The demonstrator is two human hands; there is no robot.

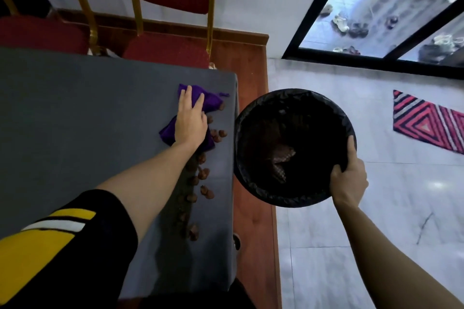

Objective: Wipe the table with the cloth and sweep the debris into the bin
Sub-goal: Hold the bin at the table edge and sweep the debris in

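Cloth [212,101] near table [88,98] right edge, our left hand [190,118] pressing it flat, fingers straight. Debris [204,174] strung along the edge. Right hand [347,179] grips bin [263,118] rim beside table. Sweep step; next, push debris rightward over the edge.

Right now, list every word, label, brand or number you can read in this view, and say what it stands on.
No text can be read anywhere.
Sleeve: yellow and white stripes only, no lettering.
Bin: plain black liner, no label showing.
Cloth: plain purple, under the left hand.
Floor mat: red, white and black pattern, no words.
The right hand covers part of the bin's rim.
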